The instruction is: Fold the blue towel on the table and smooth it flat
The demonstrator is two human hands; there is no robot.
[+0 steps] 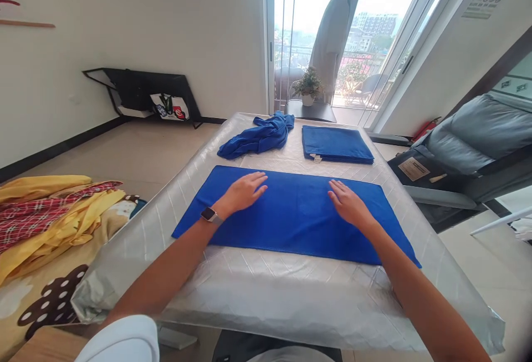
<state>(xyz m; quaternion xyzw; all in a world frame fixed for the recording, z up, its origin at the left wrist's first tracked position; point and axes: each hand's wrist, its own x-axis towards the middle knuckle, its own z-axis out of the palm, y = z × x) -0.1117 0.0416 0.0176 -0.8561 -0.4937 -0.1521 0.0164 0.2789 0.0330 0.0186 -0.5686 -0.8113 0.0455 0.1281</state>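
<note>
A blue towel point(295, 212) lies spread flat in front of me, its long side running left to right. My left hand point(245, 191), with a watch point(211, 215) on the wrist, rests on its left half, fingers stretched out. On the right half lies my right hand point(347, 200), also flat with fingers extended. Neither hand grips anything. Beyond the spread cloth, a crumpled heap of blue towels point(260, 139) sits at the back left. A neat stack of folded blue towels point(336, 143) with white tags is at the back right.
A silver quilted cover point(266, 295) drapes the table. Yellow and red checked cloths point(62, 212) lie on bedding at left. A grey recliner point(477, 140) stands at right. Beyond the table are a potted plant point(308, 86) and a person point(332, 35) by the glass door.
</note>
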